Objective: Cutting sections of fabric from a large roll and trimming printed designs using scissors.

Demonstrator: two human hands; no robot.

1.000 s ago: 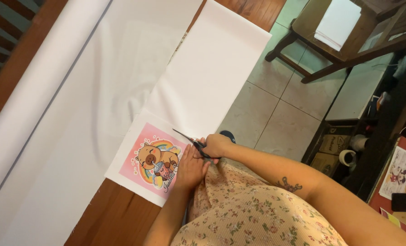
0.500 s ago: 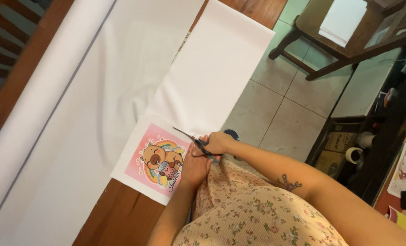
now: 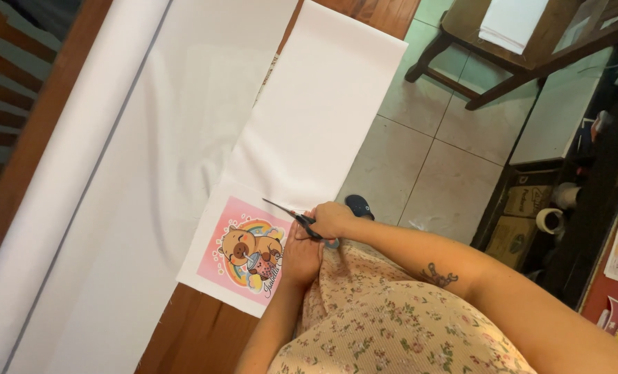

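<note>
The right hand [image 3: 331, 219] is closed around the handles of dark-bladed scissors [image 3: 292, 214], whose tips lie over the white fabric strip [image 3: 309, 131] just above its pink printed cartoon panel [image 3: 243, 253]. The left hand [image 3: 301, 255] presses flat, fingers apparently together, on the panel's near edge, touching the right hand, beside the wooden table [image 3: 191, 336].

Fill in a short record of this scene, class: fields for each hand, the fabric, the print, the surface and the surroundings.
right hand: right hand grips scissors, blades open over the fabric
left hand: left hand presses the strip's near edge
fabric: white strip beside a white roll
print: pink cartoon animal print at the strip's near end
surface: wooden table
surroundings: tiled floor, wooden chair
</note>
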